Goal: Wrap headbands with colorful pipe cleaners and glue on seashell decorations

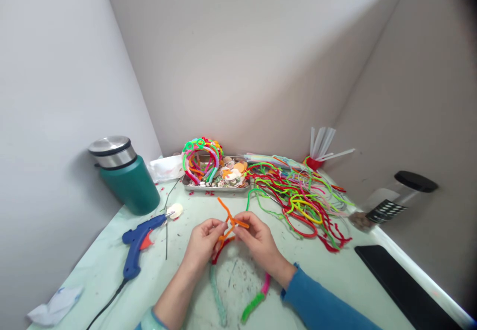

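At centre, the left hand's (204,243) and right hand's (258,240) fingers pinch the orange pipe cleaner (231,221), above a multicoloured band (216,295). It looks light, soft and bendable, probably best gripped near its crossing. The glue gun (134,248) sits at nine o'clock; room runs toward four o'clock, up to a black slab (404,290) along the worktop's (324,280) edge.

Bright orange on the thin, bent, fuzzy pipe-cleaner shape (240,223) at centre. Banded in red, pale mint, pink and green along the curved fuzzy band (215,290), nearer. Deep teal below silver and black on the cylindrical metal-topped bottle (130,186), far left. Blue, with an orange-red trigger, on the plastic glue gun (134,250), left. Mixed red, lime and yellow through the tangled fuzzy stems (294,198), far right.
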The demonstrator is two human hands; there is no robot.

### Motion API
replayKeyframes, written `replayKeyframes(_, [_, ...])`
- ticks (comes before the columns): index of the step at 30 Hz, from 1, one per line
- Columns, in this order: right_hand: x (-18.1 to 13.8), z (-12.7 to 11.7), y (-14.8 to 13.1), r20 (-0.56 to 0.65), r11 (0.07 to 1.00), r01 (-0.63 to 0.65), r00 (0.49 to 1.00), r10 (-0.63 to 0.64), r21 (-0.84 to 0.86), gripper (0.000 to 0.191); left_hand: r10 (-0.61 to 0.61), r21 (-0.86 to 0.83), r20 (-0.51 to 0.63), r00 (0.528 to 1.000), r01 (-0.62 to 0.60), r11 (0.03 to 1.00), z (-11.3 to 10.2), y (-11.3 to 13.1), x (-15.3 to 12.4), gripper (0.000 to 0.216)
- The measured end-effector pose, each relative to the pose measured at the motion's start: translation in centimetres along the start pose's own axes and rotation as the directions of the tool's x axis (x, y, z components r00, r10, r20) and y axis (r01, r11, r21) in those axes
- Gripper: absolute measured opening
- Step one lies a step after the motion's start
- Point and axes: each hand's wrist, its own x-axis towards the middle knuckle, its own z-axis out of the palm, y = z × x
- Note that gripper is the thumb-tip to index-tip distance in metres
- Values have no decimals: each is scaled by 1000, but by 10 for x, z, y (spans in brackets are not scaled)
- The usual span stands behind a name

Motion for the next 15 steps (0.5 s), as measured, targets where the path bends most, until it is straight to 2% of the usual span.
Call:
replayKeyframes(2, [2, -1, 0, -14, 1000, -29, 999, 29, -10, 19, -28, -6, 32, 999, 28, 1000, 0, -1, 0, 32])
replayKeyframes(5, [2, -1, -1, 34, 995, 39, 999, -36, -92, 16, -69, -1, 85, 994, 70, 998, 2, -2, -1, 33])
replayKeyframes(7, [3, 0, 1, 32, 995, 25, 999, -22, -101, 18, -73, -49, 84, 994, 78, 996, 4, 0, -3, 34])
replayKeyframes(9, [4, 0, 5, -25, 995, -82, 996, 80, -65, 23, -62, -158, 69, 996, 72, 985, 4, 4, -5, 37])
replayKeyframes(12, [7, 0, 12, -104, 970, -241, 964, 243, 29, 30, -21, -327, 62, 998, 40, 944, 1, 9, -6, 35])
replayKeyframes(15, [10, -2, 16, -139, 945, -282, 942, 305, 164, 33, 35, -407, 25, 999, -22, 913, -5, 9, -4, 25])
